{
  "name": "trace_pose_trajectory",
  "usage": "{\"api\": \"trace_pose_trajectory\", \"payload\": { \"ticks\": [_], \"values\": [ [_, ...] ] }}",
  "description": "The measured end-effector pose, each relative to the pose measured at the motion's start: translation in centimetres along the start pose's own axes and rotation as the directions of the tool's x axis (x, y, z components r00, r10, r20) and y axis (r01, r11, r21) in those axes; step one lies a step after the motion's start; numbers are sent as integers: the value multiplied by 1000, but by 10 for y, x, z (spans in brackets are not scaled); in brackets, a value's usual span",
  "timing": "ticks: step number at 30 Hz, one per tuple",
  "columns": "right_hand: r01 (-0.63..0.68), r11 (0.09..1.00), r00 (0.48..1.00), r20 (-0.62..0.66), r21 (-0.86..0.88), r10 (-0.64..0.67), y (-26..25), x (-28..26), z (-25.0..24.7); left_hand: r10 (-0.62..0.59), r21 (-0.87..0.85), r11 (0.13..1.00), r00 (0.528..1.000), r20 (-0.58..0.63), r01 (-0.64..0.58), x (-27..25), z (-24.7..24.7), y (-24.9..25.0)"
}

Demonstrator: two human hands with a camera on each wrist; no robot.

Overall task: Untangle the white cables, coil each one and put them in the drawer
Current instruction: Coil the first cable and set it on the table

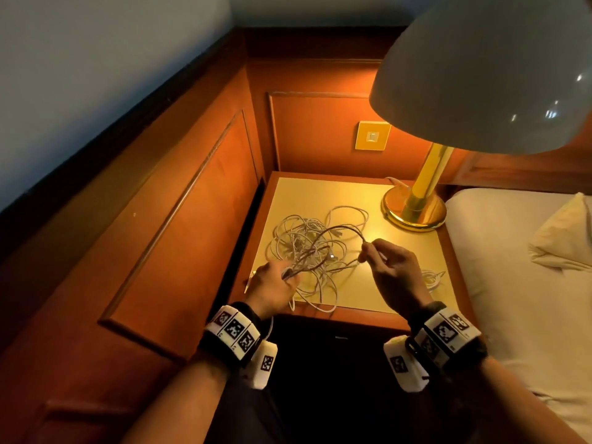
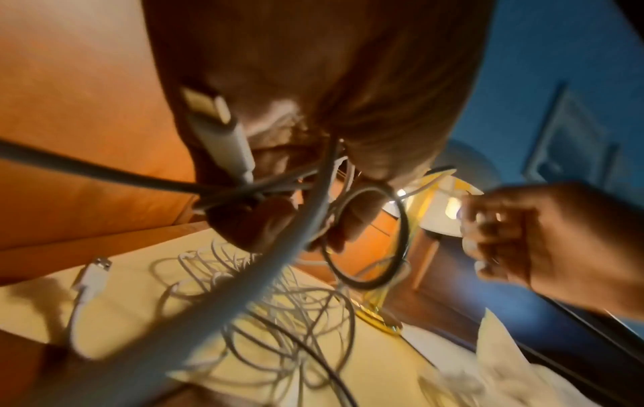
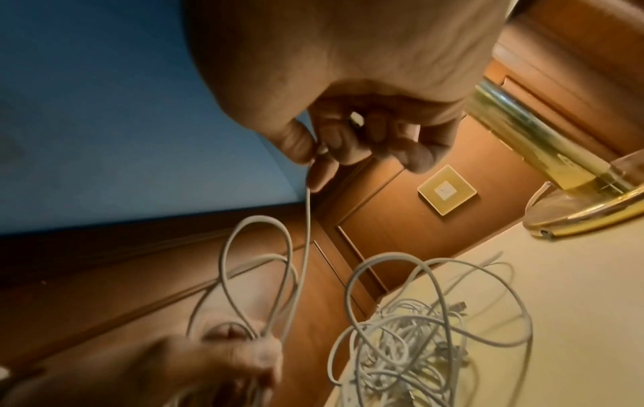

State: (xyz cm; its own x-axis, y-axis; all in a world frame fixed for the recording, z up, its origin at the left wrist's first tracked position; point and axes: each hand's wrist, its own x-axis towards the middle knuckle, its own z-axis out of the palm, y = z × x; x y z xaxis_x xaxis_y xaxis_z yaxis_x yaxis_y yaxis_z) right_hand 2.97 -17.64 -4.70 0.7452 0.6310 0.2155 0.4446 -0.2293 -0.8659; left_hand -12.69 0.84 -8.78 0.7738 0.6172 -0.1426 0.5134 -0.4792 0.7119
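At the left edge of the nightstand (image 1: 416,251), my left hand (image 1: 272,285) grips several gathered loops of one white cable (image 1: 339,230); its free run arcs rightward to my right hand (image 1: 392,267), which pinches it between thumb and forefinger. The tangled pile (image 1: 307,248) lies just beyond and between both hands, slightly nearer the left.

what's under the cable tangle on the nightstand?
The tangle lies on the nightstand's bare yellow top, which shows through the loops. At the dense middle the strands cover the top, so anything beneath cannot be seen.
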Motion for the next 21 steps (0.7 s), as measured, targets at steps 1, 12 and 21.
{"api": "trace_pose_trajectory", "payload": {
  "ticks": [1,12,21],
  "values": [
    [32,999,999,-29,9,-31,-7,-6,-8,54,26,998,998,37,-55,-7,4,2],
    [162,962,987,17,-222,-163,-2,-59,-45,145,233,918,818,556,-322,-81,70,20],
    [49,999,960,274,17,-52,-3,-91,-52,351,-264,931,818,455,-253,-100,58,63]
  ]
}}
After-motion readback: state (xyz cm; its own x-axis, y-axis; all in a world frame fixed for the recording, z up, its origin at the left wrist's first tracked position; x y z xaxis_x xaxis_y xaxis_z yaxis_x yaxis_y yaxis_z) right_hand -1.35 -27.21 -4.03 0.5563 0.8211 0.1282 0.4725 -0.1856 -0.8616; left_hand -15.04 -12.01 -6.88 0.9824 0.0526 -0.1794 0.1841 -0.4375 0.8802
